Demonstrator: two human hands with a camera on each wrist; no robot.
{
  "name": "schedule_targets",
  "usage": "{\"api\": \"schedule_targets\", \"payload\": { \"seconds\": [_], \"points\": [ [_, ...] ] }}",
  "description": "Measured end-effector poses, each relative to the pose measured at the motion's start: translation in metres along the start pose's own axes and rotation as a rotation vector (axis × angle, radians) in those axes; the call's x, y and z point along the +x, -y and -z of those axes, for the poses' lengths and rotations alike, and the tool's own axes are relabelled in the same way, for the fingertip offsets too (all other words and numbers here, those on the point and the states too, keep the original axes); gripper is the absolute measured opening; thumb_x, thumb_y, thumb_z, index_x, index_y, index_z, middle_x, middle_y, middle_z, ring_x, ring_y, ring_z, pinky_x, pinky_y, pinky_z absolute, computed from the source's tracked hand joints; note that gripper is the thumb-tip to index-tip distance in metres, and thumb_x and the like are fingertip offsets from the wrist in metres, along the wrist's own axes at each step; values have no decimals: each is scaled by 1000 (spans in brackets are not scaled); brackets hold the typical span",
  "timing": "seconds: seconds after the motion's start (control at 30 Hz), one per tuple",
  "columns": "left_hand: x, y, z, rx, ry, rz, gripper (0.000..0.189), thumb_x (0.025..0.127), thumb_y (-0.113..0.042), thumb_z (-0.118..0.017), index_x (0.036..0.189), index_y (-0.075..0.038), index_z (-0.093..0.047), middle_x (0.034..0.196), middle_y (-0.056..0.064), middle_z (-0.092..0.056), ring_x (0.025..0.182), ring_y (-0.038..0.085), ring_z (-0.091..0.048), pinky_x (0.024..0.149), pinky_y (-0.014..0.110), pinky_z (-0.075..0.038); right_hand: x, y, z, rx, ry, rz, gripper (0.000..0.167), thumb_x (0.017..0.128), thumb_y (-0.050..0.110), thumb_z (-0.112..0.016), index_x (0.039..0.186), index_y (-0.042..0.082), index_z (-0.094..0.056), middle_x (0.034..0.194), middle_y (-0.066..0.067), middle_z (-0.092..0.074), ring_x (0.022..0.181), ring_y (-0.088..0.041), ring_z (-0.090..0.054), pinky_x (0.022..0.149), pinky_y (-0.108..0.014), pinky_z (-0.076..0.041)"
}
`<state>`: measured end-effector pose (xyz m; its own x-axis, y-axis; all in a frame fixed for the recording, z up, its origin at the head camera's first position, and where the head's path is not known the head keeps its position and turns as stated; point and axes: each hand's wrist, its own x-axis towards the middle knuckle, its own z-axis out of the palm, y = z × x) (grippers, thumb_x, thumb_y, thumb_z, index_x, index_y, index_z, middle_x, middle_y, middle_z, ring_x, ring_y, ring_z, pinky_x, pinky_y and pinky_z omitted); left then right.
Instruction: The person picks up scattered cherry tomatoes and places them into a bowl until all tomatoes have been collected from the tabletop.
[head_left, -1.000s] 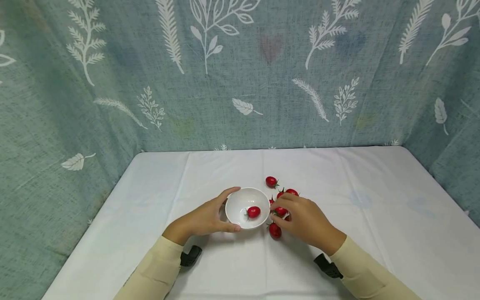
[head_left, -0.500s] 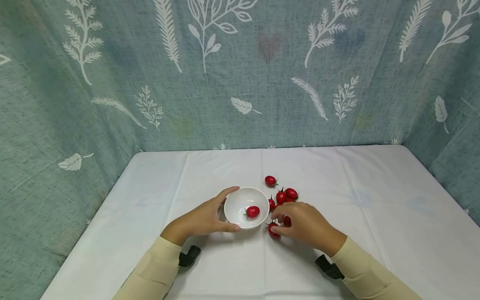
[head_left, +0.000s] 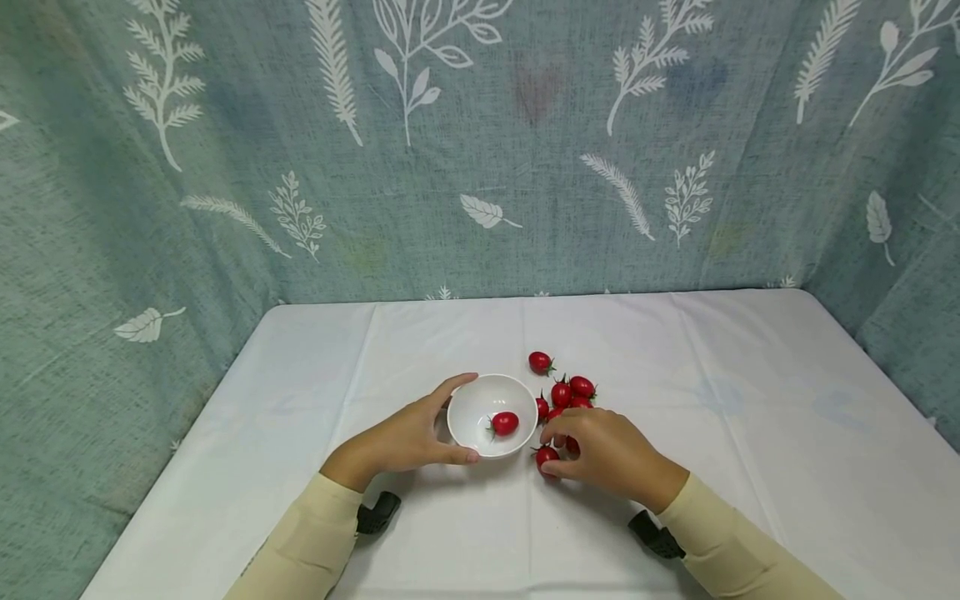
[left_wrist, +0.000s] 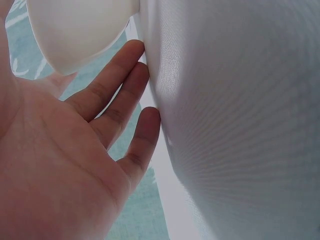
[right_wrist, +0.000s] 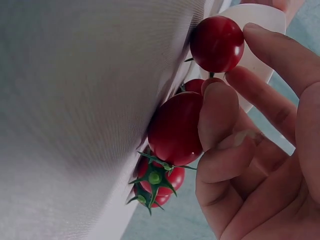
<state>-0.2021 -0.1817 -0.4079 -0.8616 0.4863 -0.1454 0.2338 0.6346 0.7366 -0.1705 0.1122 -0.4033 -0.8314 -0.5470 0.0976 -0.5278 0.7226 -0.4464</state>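
Observation:
My left hand (head_left: 393, 437) holds a small white bowl (head_left: 467, 421), thumb at its near side and index finger at the far side. The other left fingers (left_wrist: 120, 112) stretch out below the bowl, tips at the cloth. One red cherry tomato (head_left: 505, 423) with a green stem lies inside the bowl. Right of it, my right hand (head_left: 611, 450) pinches the nearest cherry tomato (right_wrist: 216, 44) with thumb and index fingertips, low at the cloth. Its remaining fingers are bent beside another cherry tomato (right_wrist: 175, 127).
Several more cherry tomatoes (head_left: 561, 393) lie clustered beyond my right hand, partly hidden by it. A single cherry tomato (head_left: 540, 362) lies farther back. White cloth (head_left: 675, 350) covers the table, and a green leaf-patterned curtain (head_left: 420, 250) hangs behind and at the sides.
My right hand has shifted nearer to me, from the tomatoes beside the bowl to the nearest one, with the thumb coming onto it. The left hand and bowl stay put.

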Motion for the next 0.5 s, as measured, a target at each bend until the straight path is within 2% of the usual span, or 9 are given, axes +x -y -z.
{"api": "schedule_targets", "payload": {
  "seconds": [0.5],
  "points": [
    [1, 1, 1, -2, 6, 0, 109, 72, -45, -89, 157, -38, -21, 145, 3, -52, 134, 21, -49, 114, 54, -33, -1, -1, 0, -13, 14, 19, 27, 77, 30, -87, 101, 22, -76, 88, 15, -69, 77, -3, -57, 68, -24, -49]
  ]
}}
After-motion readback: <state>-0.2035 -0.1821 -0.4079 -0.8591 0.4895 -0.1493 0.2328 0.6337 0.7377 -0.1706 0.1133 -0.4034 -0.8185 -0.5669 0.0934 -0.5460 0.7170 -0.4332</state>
